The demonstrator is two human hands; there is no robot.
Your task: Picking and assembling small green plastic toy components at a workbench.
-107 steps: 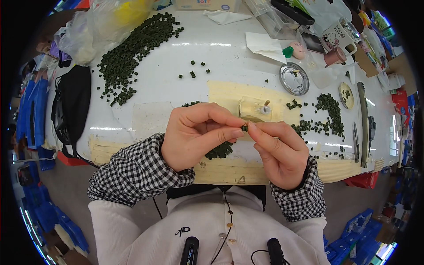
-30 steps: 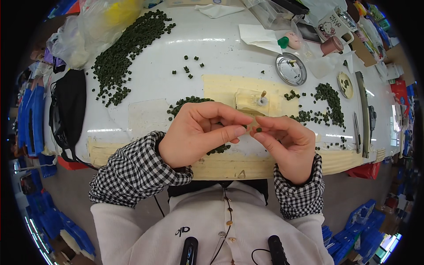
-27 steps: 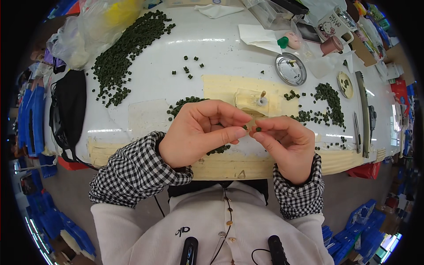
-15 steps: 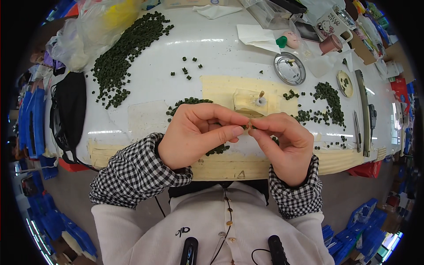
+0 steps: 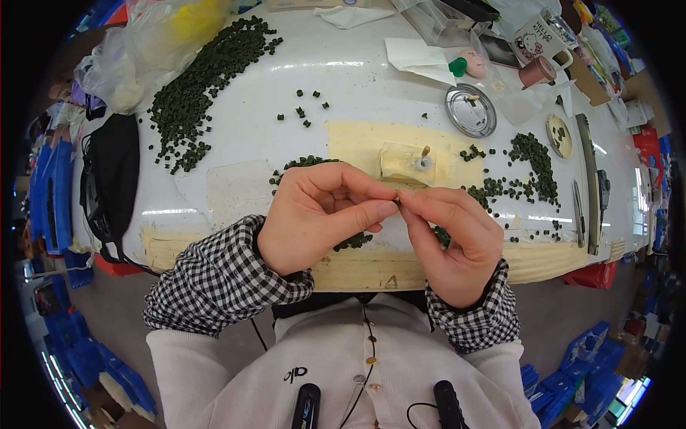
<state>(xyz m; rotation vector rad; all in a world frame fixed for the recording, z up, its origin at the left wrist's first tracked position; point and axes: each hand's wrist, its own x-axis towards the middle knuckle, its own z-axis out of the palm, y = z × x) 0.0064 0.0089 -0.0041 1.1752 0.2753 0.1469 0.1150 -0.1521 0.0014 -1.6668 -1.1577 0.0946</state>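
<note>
My left hand (image 5: 314, 211) and my right hand (image 5: 457, 232) meet fingertip to fingertip above the near part of the table. Between their pinched thumbs and forefingers sits a tiny dark green part (image 5: 398, 202), nearly all of it covered by the fingers. Loose dark green spool-shaped parts (image 5: 354, 241) lie below and behind the left hand. Just beyond the fingertips a cream taped block (image 5: 400, 163) rests on a yellowish sheet, with a white tube and a thin brown stick standing upright on it.
A large heap of green parts (image 5: 214, 75) spreads at the far left, a smaller one (image 5: 532, 164) at the right. Around them are a black pouch (image 5: 114, 182), a plastic bag (image 5: 121, 71), a round metal lid (image 5: 470, 111), tweezers (image 5: 578, 214) and a mug (image 5: 539, 39).
My right hand has shifted slightly left and turned, its fingertips now pressed closer to the left ones. The small green part shows less than before. The left hand has barely moved.
</note>
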